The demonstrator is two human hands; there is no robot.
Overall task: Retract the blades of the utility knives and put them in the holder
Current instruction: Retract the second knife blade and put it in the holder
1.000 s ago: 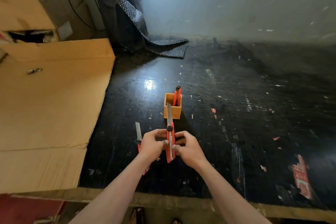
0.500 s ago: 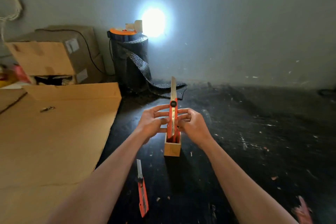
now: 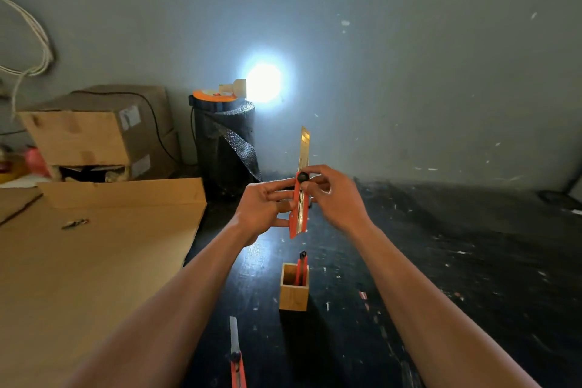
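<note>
Both hands hold one red utility knife (image 3: 298, 214) upright in the air, its long blade (image 3: 304, 145) sticking out above. My left hand (image 3: 264, 208) grips the handle from the left. My right hand (image 3: 337, 195) has its fingertips at the black lock knob near the handle's top. Below them a small wooden holder (image 3: 293, 291) stands on the black table with a red knife (image 3: 300, 268) in it. A second loose red knife (image 3: 236, 356) lies at the bottom edge, blade out and pointing away from me.
A large cardboard sheet (image 3: 94, 261) covers the table's left side. Cardboard boxes (image 3: 94, 132) and a black foam roll (image 3: 225, 145) stand at the back against the grey wall, beside a bright lamp glare (image 3: 263, 82). Scraps dot the black tabletop (image 3: 456, 261).
The view has tilted up and both hands have lifted the knife higher, well above the holder. My right fingers have moved up to the black knob. The blade stays extended.
</note>
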